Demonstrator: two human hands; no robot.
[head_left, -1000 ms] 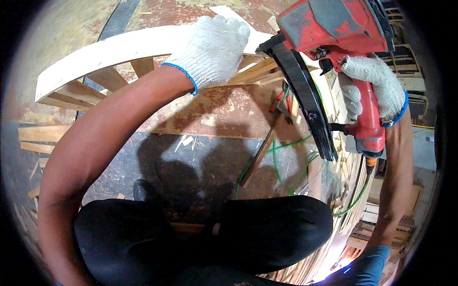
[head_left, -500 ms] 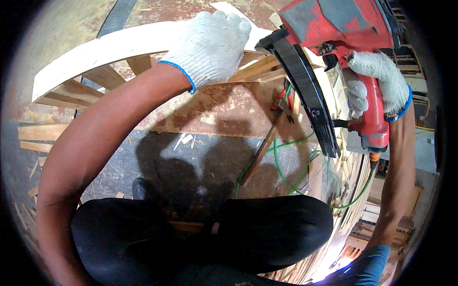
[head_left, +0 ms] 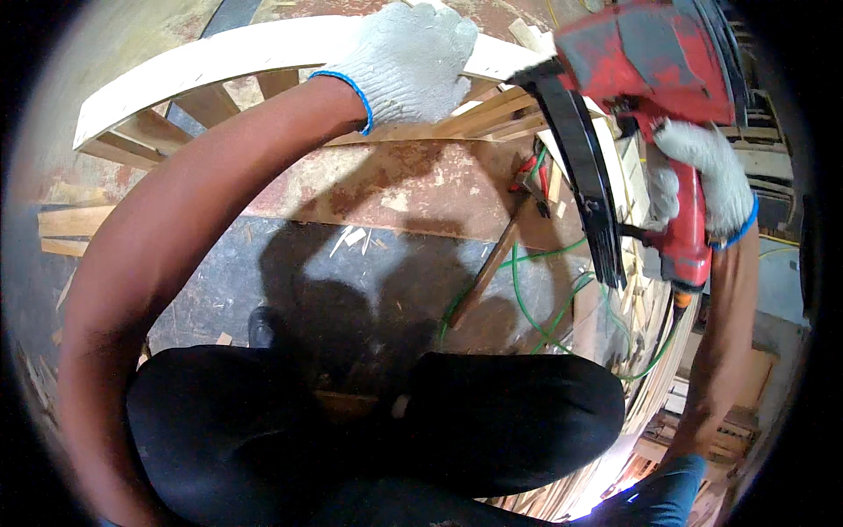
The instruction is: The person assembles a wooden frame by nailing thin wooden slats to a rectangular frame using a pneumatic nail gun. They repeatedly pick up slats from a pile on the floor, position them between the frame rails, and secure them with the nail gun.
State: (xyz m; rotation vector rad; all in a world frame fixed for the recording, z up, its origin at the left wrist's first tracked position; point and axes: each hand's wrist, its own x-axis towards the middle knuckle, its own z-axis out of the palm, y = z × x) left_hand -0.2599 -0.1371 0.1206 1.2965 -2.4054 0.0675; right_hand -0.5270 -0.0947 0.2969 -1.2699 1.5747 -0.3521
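My left hand (head_left: 408,66), in a white knit glove with a blue cuff, is closed over a curved wooden frame (head_left: 237,48). Its fingertips are partly hidden at the far edge. The frame has a pale, bent top strip with wooden slats (head_left: 204,105) beneath. My right hand (head_left: 707,180), gloved alike, grips the handle of a red and black pneumatic nail gun (head_left: 645,66). The gun's long black magazine (head_left: 584,176) slants toward me. Its nose is near the right part of the frame; whether they touch, I cannot tell.
On the floor lie red-handled pliers (head_left: 532,176), a wooden-handled tool (head_left: 487,272) whose head is hard to make out, and a looping green air hose (head_left: 527,307). Wood strips (head_left: 70,230) lie at left. More thin strips are piled at right, beside my knee (head_left: 527,422).
The nail gun has shifted right in the picture, more than the frame has. My left hand and the frame appear slightly higher and further right, the hand keeping its hold.
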